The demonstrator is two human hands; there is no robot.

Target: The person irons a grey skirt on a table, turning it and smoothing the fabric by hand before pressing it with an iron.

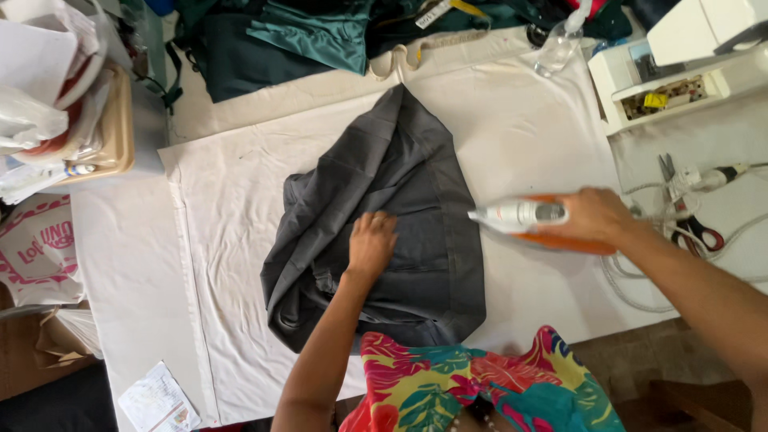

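Pressing a grey garment
Left hand lies flat on it, fingers spread; right hand grips an iron.

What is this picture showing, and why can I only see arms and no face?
The picture comes from a small camera worn on a person's head, looking down, so you see what they see: their own two arms and hands, and a bit of their colourful flowery top at the bottom.

In front of them is a table covered with a white cloth. On it lies a dark grey garment, spread out and a little crumpled.

The left hand lies flat on the grey garment. The right hand holds an orange and white iron at the garment's right edge.

Further right are scissors with dark handles and some white cable. At the back lies green fabric, and at the top right stands a white machine, only partly in view.
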